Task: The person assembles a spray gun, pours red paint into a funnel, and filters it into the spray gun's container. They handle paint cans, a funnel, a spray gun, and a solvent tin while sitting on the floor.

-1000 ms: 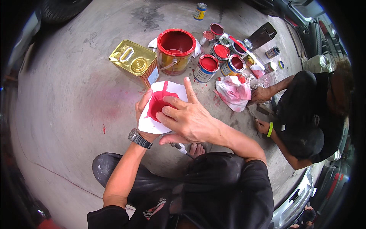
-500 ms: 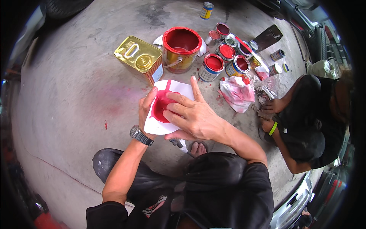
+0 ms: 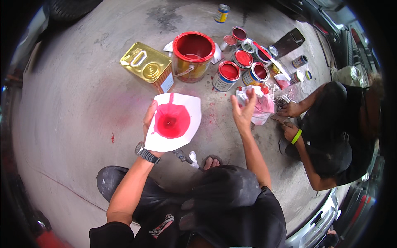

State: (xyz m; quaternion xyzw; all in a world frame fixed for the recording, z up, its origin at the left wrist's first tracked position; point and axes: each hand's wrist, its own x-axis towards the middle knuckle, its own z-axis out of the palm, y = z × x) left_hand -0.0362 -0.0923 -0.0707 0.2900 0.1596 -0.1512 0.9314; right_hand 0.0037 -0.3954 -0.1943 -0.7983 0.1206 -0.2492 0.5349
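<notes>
A white paper paint strainer [image 3: 191, 118], its middle wet with red paint, rests in my left hand [image 3: 149, 119]. The fingers curl round its left side, partly hidden by the paper. Beneath it juts a dark tool with a hose-like end [image 3: 180, 155], perhaps a spray gun, mostly covered. My right hand [image 3: 245, 111] is apart from the strainer, empty with its fingers spread, in front of a red-stained white rag [image 3: 262, 108]. A large red-rimmed bucket [image 3: 191, 77] and an open tin of red paint [image 3: 225, 83] stand just beyond.
A gold rectangular can [image 3: 141, 70] stands left of the bucket. Several paint tins crowd the right, with a red-ended stir stick [image 3: 276, 60] across them. A black container [image 3: 291, 43] lies behind. At the right a co-worker with a yellow-green wristband [image 3: 296, 137] crouches.
My right hand has left the inside of the strainer and swung right toward the rag, fingers opening. My left hand with the strainer has shifted slightly left and down.
</notes>
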